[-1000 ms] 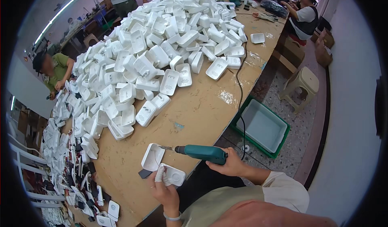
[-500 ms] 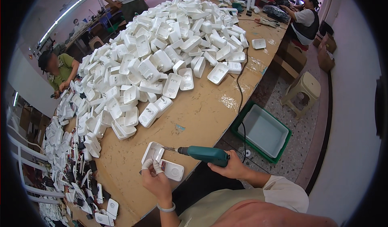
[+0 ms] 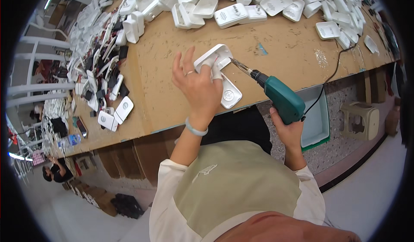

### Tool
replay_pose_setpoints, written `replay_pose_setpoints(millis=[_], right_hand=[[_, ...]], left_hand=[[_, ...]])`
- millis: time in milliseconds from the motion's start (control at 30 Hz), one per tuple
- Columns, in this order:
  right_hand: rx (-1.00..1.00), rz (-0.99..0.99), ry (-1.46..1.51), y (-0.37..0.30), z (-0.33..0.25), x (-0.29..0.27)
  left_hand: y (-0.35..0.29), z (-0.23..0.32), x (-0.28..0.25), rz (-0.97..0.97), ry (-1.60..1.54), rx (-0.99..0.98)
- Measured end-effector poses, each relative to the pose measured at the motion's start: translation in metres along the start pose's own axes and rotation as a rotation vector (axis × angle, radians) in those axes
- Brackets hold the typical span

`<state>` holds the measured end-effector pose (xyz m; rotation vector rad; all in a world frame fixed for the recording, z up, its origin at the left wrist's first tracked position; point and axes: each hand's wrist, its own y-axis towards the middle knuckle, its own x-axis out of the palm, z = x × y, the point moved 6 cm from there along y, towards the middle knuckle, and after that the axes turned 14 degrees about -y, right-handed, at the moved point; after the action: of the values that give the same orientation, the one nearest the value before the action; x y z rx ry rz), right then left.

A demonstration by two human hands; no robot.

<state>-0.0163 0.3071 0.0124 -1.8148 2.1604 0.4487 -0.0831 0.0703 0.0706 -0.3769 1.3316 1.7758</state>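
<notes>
My left hand (image 3: 200, 87) has white wraps on its thumb and forefinger. These two pinch what looks like a thin reddish wire inside an open white plastic housing (image 3: 224, 50) on the table, while the other fingers spread out. Next to it lies a matching white cover (image 3: 231, 94) with a round emblem, partly behind the thumb. My right hand (image 3: 288, 130) is closed round the rear of a green corded power tool (image 3: 282, 97). Its slim metal tip reaches the housing's right rim; whether it touches cannot be told.
A large heap of white housings (image 3: 233, 14) covers the far side of the wooden table (image 3: 181, 50). Wired dark parts and white covers (image 3: 124, 108) lie at the left. Beyond the near edge stand a green-rimmed tub (image 3: 312, 132) and a beige stool (image 3: 360, 121). The tool's black cord (image 3: 334, 71) crosses the table.
The view has swung, bringing the table's left end more into sight. My left hand's outer fingers have spread. The tool's tip stays at the housing's rim, and my right hand still holds it.
</notes>
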Motion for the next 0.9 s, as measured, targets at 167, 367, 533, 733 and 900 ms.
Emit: replay_pose_setpoints(millis=[167, 367, 533, 733, 900], right_hand=[[-0.022, -0.037, -0.039, 0.001, -0.005, 0.008], [-0.115, 0.004, -0.07, 0.002, -0.013, 0.01], [-0.165, -0.054, -0.087, 0.019, -0.01, 0.021], [-0.161, -0.08, -0.12, 0.03, -0.01, 0.025], [-0.165, -0.096, -0.133, 0.03, -0.01, 0.028]], left_hand=[[-0.008, -0.017, 0.021, -0.146, -0.053, -0.067], [-0.009, -0.023, 0.025, -0.145, -0.218, -0.01], [-0.003, -0.018, 0.029, -0.159, -0.135, 0.0], [-0.003, -0.016, 0.029, -0.153, -0.093, -0.005], [-0.004, -0.016, 0.029, -0.155, -0.085, -0.012]])
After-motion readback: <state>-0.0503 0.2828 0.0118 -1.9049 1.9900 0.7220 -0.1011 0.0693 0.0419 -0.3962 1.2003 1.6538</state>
